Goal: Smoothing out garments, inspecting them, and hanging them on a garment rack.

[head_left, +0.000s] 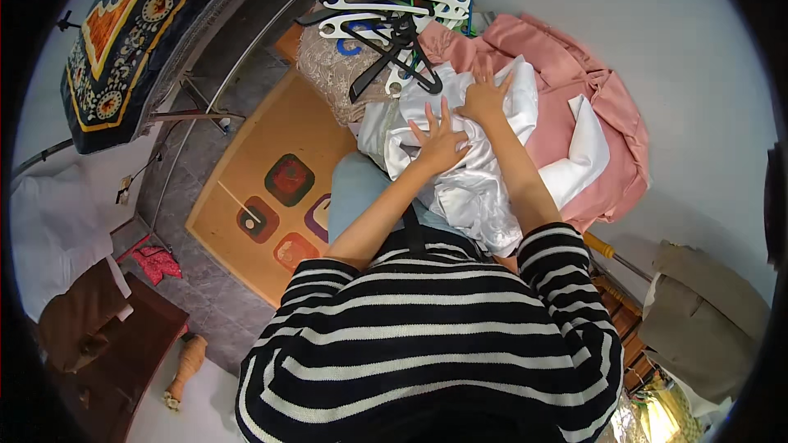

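Observation:
A shiny white satin garment (472,197) lies bunched in front of me, partly over my lap. My left hand (439,143) rests on it with the fingers spread. Farther off and to the right, my right hand (486,98) presses on the same cloth, its fingers also apart. Neither hand is closed on anything. Beneath and to the right of the white garment spreads pink satin fabric (624,139), and a white sleeve-like piece (584,148) lies across it. Just beyond my hands is a pile of black, white, blue and green plastic hangers (398,16).
The hangers lie on a beige lace cloth (328,66). To the left is a tan mat (320,123) with coloured rounded squares on the grey tiled floor (176,197). A metal rack carries a dark patterned rug (148,25). A brown garment (698,303) hangs at the right.

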The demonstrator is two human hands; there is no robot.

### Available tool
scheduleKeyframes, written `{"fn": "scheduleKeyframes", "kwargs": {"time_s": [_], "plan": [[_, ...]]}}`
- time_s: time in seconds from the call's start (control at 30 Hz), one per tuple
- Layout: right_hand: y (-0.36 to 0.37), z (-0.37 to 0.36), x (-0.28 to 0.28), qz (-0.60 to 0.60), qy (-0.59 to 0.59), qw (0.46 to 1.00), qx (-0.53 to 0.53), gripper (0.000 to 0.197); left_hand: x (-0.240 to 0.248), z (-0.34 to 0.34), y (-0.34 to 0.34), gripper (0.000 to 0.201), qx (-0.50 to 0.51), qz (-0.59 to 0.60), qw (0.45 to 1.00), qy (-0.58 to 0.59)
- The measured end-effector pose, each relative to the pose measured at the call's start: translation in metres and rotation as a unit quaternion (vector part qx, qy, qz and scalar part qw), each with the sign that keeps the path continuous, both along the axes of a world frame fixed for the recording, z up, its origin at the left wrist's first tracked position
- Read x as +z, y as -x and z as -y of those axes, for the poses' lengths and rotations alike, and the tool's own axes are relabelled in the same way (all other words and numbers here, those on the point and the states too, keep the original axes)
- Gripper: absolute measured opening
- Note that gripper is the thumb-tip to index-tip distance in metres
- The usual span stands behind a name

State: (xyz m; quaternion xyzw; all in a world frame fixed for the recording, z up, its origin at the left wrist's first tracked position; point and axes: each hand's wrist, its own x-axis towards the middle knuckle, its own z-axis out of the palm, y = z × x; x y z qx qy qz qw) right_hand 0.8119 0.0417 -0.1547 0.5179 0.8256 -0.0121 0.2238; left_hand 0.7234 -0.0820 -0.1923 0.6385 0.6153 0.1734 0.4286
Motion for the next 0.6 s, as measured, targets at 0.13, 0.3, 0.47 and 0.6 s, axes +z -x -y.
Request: {"fn": "scheduleKeyframes", "kwargs": {"time_s": [0.13,0.3,0.47,0.6], "plan": [[-0.021,0.004,-0.015,-0.013,-0.111,0.988,0.105,0.019,0.027,-0.003,0.002,0.021,-0.011,-0.041,0.996,-0.079],[-0.024,0.037,0.022,-0.038,-0.147,0.978,0.143,0.015,0.037,-0.004,0.027,0.053,0.062,-0.102,0.977,-0.174],[-0.041,0.057,0.051,-0.060,-0.165,0.976,0.132,0.013,0.036,-0.005,0.033,0.076,0.036,-0.048,0.969,-0.240],[-0.058,0.071,0.079,-0.089,-0.158,0.978,0.108,0.011,0.066,0.003,0.052,0.084,-0.068,-0.017,0.967,-0.246]]}}
